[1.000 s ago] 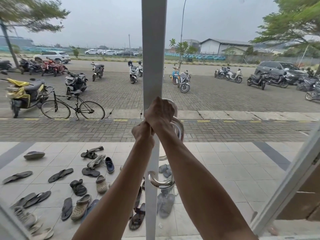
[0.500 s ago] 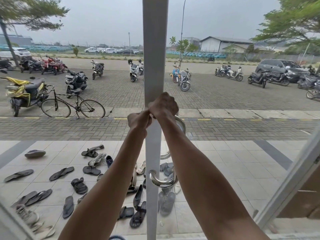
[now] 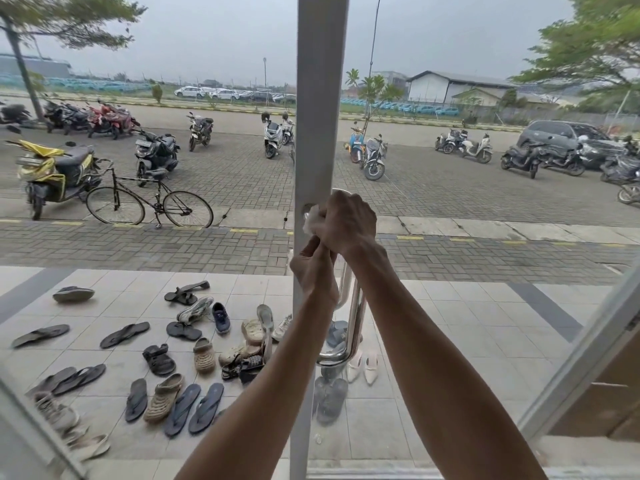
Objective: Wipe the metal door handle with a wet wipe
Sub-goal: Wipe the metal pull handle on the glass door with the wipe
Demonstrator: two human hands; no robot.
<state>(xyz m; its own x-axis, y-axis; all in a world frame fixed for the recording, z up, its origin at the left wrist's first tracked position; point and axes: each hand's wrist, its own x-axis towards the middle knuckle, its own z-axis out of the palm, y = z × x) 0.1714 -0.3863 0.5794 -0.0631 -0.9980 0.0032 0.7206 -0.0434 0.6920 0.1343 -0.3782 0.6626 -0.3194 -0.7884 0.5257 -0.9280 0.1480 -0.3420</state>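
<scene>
A polished metal door handle [image 3: 354, 317] runs vertically along the white door frame [image 3: 320, 98], curving back into the frame at the bottom. My right hand [image 3: 348, 221] is closed over the handle's top end, pressing a crumpled white wet wipe [image 3: 312, 216] against it beside the upper mount. My left hand [image 3: 313, 271] sits just below and left of the right, fingers bent against the frame and handle; what it holds is hidden. Both forearms reach up from the bottom of the view.
Glass panes flank the frame. Outside, several sandals and shoes [image 3: 166, 362] lie scattered on the tiled porch. A bicycle [image 3: 149, 202] and parked motorbikes [image 3: 52, 171] stand on the paved lot. An angled frame edge [image 3: 588, 351] is at the right.
My right hand has moved to the handle's top end, and the white wipe now shows at its fingers. My left hand stays close beneath it.
</scene>
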